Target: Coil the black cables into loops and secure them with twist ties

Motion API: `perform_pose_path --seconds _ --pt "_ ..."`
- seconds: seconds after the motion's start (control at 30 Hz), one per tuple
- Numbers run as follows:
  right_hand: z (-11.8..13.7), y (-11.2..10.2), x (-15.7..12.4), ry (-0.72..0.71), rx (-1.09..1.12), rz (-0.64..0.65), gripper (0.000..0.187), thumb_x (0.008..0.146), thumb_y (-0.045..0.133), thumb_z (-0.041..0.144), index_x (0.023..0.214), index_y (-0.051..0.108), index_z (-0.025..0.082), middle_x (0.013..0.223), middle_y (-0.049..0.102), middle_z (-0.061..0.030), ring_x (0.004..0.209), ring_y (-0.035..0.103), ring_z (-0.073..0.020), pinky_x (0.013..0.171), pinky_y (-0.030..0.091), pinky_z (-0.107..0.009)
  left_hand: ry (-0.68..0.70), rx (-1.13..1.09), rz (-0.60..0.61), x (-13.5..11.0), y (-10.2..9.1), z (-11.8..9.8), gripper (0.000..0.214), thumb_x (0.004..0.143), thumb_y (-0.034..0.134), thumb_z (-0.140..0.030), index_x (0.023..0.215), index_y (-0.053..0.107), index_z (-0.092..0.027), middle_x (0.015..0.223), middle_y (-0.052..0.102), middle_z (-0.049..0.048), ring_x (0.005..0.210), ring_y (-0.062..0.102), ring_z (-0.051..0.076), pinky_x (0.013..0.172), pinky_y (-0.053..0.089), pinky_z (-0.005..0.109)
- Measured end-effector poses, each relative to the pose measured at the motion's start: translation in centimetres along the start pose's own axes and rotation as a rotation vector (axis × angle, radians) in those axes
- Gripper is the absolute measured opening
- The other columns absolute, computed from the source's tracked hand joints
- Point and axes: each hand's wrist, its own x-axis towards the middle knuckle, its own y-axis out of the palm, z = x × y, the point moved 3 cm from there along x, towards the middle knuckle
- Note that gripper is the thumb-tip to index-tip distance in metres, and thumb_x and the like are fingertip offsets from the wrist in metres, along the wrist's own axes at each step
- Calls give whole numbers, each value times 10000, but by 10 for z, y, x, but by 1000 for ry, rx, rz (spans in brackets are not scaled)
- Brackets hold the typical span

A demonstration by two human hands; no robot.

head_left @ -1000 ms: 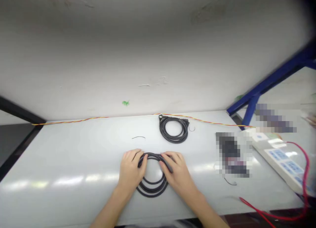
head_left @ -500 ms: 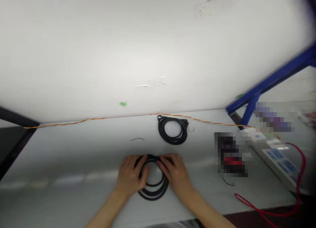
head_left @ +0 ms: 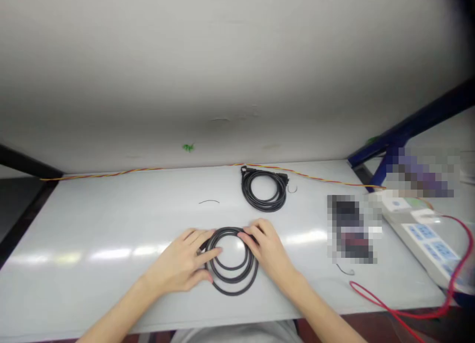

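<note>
A coil of black cable (head_left: 232, 264) lies flat on the white table (head_left: 111, 234) in front of me. My left hand (head_left: 181, 264) rests on the coil's left side, fingers stretched out over the loops. On the coil's right side sits my right hand (head_left: 269, 251), its fingertips curled onto the top of the cable. A second black cable coil (head_left: 264, 189) lies farther back near the wall, apart from both hands.
A twisted yellow-and-red wire (head_left: 111, 173) runs along the table's back edge. A white power strip (head_left: 426, 239) and a red cable (head_left: 393, 303) lie at the right, beside a blurred dark object (head_left: 351, 229). A short black wire piece (head_left: 209, 202) lies mid-table. A blue frame post (head_left: 408, 130) stands at right.
My left hand has slid down and leftward, with the forearm now angled in from the left. The coil has spread a little wider. The camera view has shifted slightly.
</note>
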Motion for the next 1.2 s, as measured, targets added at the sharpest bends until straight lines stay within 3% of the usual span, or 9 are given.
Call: perform_pose_path --seconds 0.1,0.23,0.5,0.63,0.73,0.83,0.9,1.03,1.2 --pt "0 -13 -1 -48 82 97 231 1068 482 217 1167 690 240 1045 640 -95 998 619 -250 873 577 -430 -14 64 -47 3 6 -2 410 998 632 -480 1328 674 -241 1458 611 177 1286 612 330 1072 510 515" --pt "-5 -27 -12 -105 68 163 397 1044 462 150 1390 613 274 1157 637 -113 1060 617 -270 908 590 -472 -25 86 -104 -4 11 -4 382 1006 633 -430 1330 667 -230 1497 590 157 1324 599 324 1122 489 523" --pt "-3 -29 -22 -9 40 86 297 1052 487 211 1264 692 247 1083 670 -112 998 641 -265 891 588 -481 -87 7 -84 -5 10 -8 385 997 611 -321 1364 652 -214 1503 578 168 1346 580 350 1118 514 553" --pt "3 -23 -18 85 27 38 315 1047 542 305 1333 660 249 1177 663 -118 1087 633 -285 963 568 -504 -111 -107 -72 -4 4 -15 555 965 614 -233 1508 533 -311 1657 397 122 1515 376 390 1165 445 639" --pt "3 -20 -18 81 2 24 352 1040 562 320 1377 642 258 1254 636 -133 1145 617 -296 994 553 -514 -196 -195 -130 -10 5 -21 648 971 537 -163 1590 411 -311 1695 312 120 1573 262 378 1196 406 637" --pt "1 -26 -20 97 10 -57 365 1054 509 289 1398 625 251 1324 605 -153 1216 596 -299 1008 544 -500 -386 -209 -323 -19 12 -25 605 1002 502 -177 1587 382 -281 1585 454 148 1477 417 342 1161 456 573" --pt "3 -31 -24 136 -15 -122 314 1054 508 306 1319 663 240 1255 635 -149 1166 615 -298 969 545 -489 -527 -171 -418 -23 19 -25 562 1001 569 -265 1543 421 -280 1465 549 143 1347 526 334 1098 496 545" --pt "13 -29 -37 306 -125 -166 256 1005 609 465 1018 696 225 909 684 -86 856 655 -269 753 526 -415 -674 -84 -420 -15 29 -27 622 919 710 -454 1474 497 -270 1346 609 130 1212 575 355 1028 500 556" --pt "19 -10 -43 394 -69 -106 293 999 598 452 1146 683 213 949 728 -86 837 690 -260 692 524 -361 -732 -134 -364 12 36 -37 522 936 667 -415 1409 564 -218 1172 670 118 1064 624 317 924 525 500"
